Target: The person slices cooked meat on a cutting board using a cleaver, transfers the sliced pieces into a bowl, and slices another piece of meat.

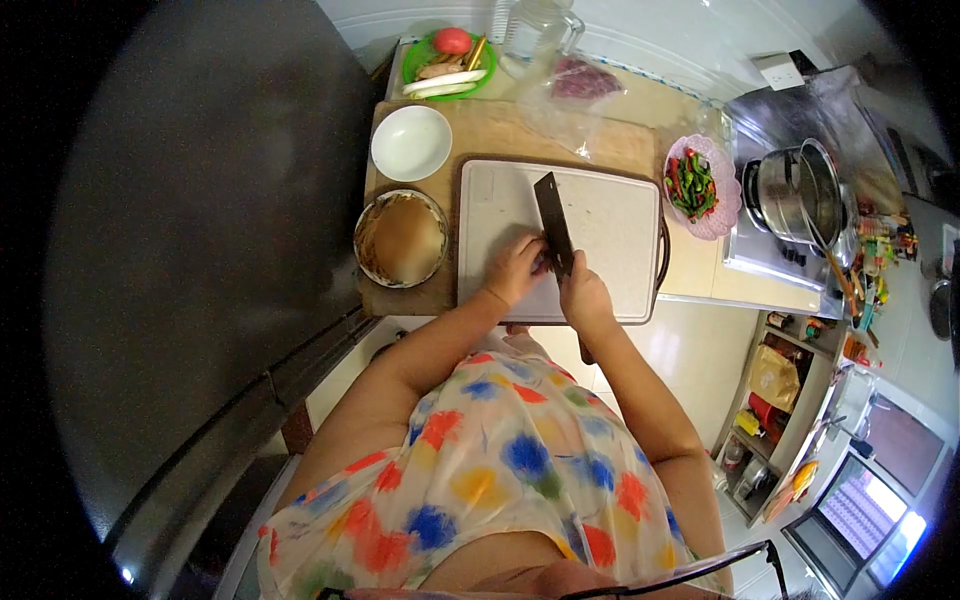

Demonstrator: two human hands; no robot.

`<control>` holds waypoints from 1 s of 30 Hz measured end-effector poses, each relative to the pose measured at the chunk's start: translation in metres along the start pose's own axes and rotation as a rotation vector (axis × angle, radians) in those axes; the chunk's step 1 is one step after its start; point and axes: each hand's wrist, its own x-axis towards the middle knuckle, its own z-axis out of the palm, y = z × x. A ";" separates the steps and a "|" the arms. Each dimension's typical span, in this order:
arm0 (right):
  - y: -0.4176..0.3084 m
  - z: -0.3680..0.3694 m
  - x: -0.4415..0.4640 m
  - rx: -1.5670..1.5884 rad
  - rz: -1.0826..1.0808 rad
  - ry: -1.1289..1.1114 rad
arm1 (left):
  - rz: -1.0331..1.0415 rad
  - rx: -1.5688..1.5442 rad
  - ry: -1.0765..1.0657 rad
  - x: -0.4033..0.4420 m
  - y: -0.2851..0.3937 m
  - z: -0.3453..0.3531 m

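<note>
My right hand point(586, 292) is wrapped round the handle of a cleaver point(553, 212), whose broad dark blade points away from me over the white cutting board point(615, 240). Close against the blade's left side, my left hand point(516, 270) rests on the board with its fingers curled together. Something small and dark seems to sit under those fingertips, too hidden to name. A few tiny bits lie on the board beyond the blade.
Left of the board are a white bowl point(411, 143) and a brown-stained bowl point(402, 240). Behind stand a green plate of vegetables point(487, 72), a glass pitcher point(540, 38) and bagged meat point(583, 80). On the right are a pink bowl of cut peppers point(725, 205) and a pot point(785, 195) on the stove.
</note>
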 end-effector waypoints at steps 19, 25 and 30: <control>0.029 0.019 0.011 0.138 0.011 0.003 | 0.012 -0.068 0.017 -0.003 -0.002 0.007; 0.044 -0.018 -0.008 0.521 0.177 0.022 | 0.041 -0.063 0.043 -0.003 0.003 0.007; 0.063 -0.047 -0.033 0.565 0.259 0.088 | 0.131 -0.014 0.083 -0.002 -0.004 0.010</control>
